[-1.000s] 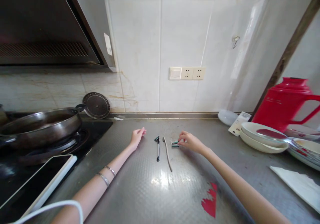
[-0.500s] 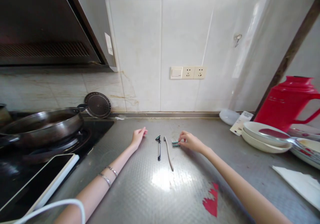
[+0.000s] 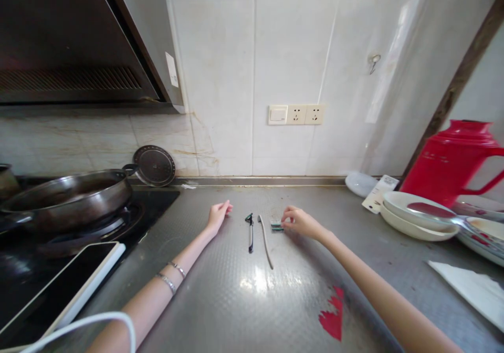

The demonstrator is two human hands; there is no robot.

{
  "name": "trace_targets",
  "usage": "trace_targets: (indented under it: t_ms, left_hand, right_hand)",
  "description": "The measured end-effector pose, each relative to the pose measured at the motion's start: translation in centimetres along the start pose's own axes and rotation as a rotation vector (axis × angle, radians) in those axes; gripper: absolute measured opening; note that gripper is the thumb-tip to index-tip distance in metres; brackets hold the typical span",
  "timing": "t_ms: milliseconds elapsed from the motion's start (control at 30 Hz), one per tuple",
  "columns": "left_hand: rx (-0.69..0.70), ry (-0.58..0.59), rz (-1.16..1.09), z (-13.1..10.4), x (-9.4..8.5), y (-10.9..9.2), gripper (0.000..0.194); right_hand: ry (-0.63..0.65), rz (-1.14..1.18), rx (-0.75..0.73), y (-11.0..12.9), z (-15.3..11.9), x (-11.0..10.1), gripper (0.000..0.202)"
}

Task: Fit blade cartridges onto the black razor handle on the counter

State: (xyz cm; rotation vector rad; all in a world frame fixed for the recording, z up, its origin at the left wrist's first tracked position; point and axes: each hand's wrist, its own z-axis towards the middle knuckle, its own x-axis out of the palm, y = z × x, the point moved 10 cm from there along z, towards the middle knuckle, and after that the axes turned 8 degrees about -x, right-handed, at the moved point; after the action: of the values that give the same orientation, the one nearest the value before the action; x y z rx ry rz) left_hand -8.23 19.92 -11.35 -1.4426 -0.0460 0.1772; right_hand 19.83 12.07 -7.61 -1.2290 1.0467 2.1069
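Observation:
My right hand (image 3: 301, 222) rests over the metal counter, thumb and fingertips pinched at the right end of two small dark-green strips (image 3: 277, 228) that look like razor blade cartridges. The strips lie side by side on the counter. To their left is a thin pale toothbrush (image 3: 266, 245), its dark head pointing to the wall. A dark razor (image 3: 251, 235) lies left of the brush, head toward the wall as well. Farther left, my left hand (image 3: 218, 218) lies on its side, fingers loosely bent, holding nothing and apart from the razor.
A steel pan (image 3: 74, 200) sits on the black stove at left, with a white-edged phone (image 3: 66, 290) in front. Plates (image 3: 417, 227), a red thermos jug (image 3: 452, 164) and white paper (image 3: 470, 287) are at right. A red patch (image 3: 333, 319) marks the near counter.
The small green strips have settled slightly lower and to the right by my right fingertips. Both arms have hardly moved.

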Motion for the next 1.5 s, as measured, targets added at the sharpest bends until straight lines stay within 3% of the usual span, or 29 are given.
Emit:
trace_targets:
  t_ms: [767,1500]
  left_hand:
    - [0.019,0.015,0.048,0.1,0.2,0.3,0.039]
    - [0.016,0.029,0.044,0.1,0.3,0.2,0.040]
  right_hand:
    - [0.080,-0.063,-0.051,0.9,1.0,1.9,0.020]
    - [0.072,-0.061,-0.055,1.5,1.0,1.7,0.019]
